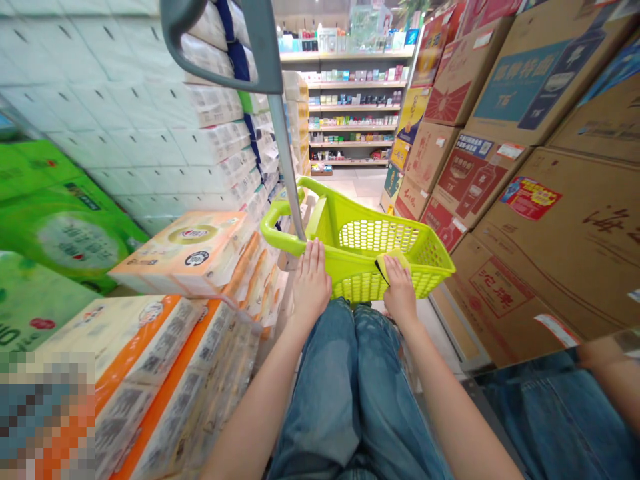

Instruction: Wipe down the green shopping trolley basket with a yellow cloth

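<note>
A lime-green shopping basket (370,261) with perforated sides and a grey pull handle (287,160) stands in front of my knees. Nothing shows inside the part of it that I can see. My left hand (313,280) lies with its fingers stretched out flat over the near rim, close to the foot of the handle. Farther right on the same side, my right hand (401,288) presses a small folded yellow cloth (384,262) with a dark edge against the basket's rim. Most of the cloth is hidden by my fingers.
Stacked packs of tissue paper (185,247) rise close on the left. Cardboard cartons (530,220) form a wall on the right, with a person's jeans (560,407) at lower right. Shelves of small goods (355,100) stand beyond the aisle floor (357,187).
</note>
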Demonstrator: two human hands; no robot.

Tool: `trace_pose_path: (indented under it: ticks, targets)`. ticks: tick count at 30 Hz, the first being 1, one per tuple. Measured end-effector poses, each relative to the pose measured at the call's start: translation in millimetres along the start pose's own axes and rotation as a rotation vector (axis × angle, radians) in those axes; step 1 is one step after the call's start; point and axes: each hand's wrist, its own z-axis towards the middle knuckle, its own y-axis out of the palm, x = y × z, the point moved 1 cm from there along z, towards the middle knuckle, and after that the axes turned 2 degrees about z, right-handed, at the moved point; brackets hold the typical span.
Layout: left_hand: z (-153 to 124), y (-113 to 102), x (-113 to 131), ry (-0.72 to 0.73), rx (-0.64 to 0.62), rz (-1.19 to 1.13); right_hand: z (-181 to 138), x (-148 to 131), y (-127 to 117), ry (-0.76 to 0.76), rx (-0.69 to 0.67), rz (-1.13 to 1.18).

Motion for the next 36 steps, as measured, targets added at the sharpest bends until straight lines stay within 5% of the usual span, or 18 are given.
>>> trace_pose_path:
  ticks: [3, 6, 13, 17, 28, 31, 36]
  targets:
    - [0, 0, 0, -0.003, 0.003, -0.016, -1, 0, -1, 0.071, 0.022, 0.017]
    - [0, 0, 0, -0.012, 0.009, -0.021, 7, -29, 5, 0.11, 0.019, 0.076]
    - [1, -1, -2, 0.001, -0.01, 0.006, 42, -120, 16, -0.176, -0.117, 0.277]
    - [0, -2, -3, 0.007, -0.012, 0.01, 40, -107, 14, -0.201, -0.109, 0.256]
    - [-1, 0, -2, 0.005, 0.006, -0.024, -1, 11, -5, 0.011, 0.009, -0.02]
    - [-1, 1, -2, 0.004, 0.01, -0.022, 1, -1, -2, 0.099, 0.026, -0.006]
    - [0, 2, -3, 0.005, 0.013, 0.002, 23, -78, 16, -0.003, -0.038, 0.131]
